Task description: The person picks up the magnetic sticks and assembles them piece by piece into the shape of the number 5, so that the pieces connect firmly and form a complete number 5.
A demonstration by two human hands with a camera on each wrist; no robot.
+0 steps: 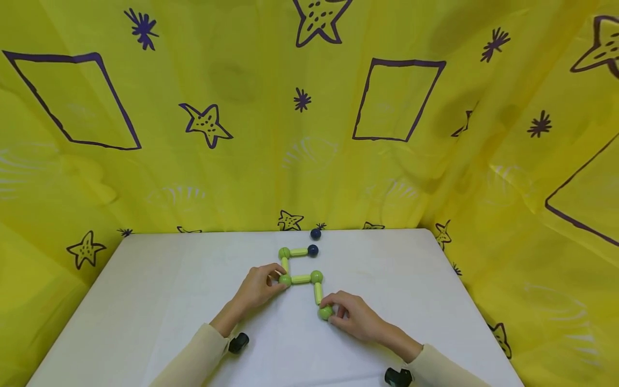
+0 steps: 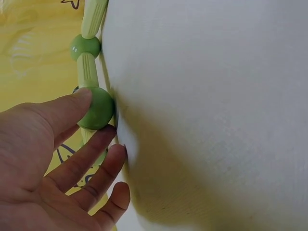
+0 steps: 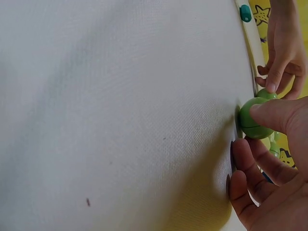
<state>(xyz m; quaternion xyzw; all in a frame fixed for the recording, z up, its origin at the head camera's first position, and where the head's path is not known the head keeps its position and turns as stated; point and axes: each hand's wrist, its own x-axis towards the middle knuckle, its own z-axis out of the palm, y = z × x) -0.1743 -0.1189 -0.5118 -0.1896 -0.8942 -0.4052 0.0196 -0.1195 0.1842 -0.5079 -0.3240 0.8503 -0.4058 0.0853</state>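
A zigzag chain of green balls and pale green ridged rods lies on the white table. My left hand [image 1: 258,286] pinches the ball at the chain's left bend, a green ball [image 2: 100,109], between thumb and fingers. At the near end, my right hand [image 1: 357,317] grips another green ball [image 3: 252,124] with the thumb on top. A pale green rod [image 1: 318,293] runs from that ball back to the middle green ball [image 1: 316,277]. From the far left green ball [image 1: 284,252], a rod [image 1: 299,251] leads right to a dark blue ball [image 1: 312,250].
Behind the chain, a second dark blue ball [image 1: 316,234] lies near the far edge of the white table [image 1: 155,301]. Yellow curtains [image 1: 261,177] with purple drawings hang at the back and sides. Dark wrist cameras [image 1: 239,343] sit on both sleeves.
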